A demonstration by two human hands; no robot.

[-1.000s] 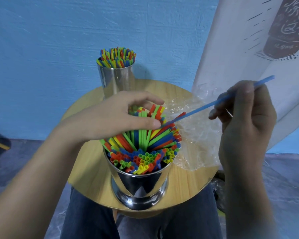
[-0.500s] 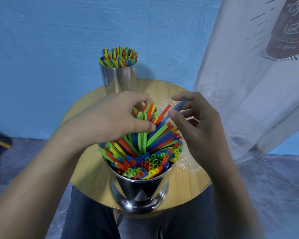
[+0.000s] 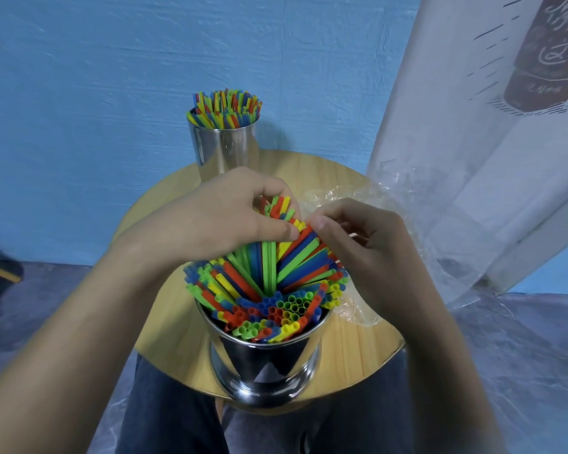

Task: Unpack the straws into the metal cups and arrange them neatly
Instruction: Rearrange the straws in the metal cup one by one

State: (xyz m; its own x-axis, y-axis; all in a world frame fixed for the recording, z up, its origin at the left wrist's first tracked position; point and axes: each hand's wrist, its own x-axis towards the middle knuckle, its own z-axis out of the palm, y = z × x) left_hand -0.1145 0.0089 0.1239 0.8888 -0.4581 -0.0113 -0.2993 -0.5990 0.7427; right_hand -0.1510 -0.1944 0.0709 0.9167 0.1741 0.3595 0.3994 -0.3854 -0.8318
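— What is the left hand doing?
— Its fingers curl over the far tips of the multicoloured plastic straws, with the thumb pressed on them, gripping that bunch.
— And where do the straws stand?
— Fanned out in the shiny flared metal cup at the near edge of the round wooden table. A tall straight steel cup at the far edge holds more straws, upright.
— The right hand?
— Its thumb tip touches the bundle's right side, fingers curled behind. Whether they pinch a straw cannot be told. A crumpled clear plastic wrapper lies just beyond it, on the right.
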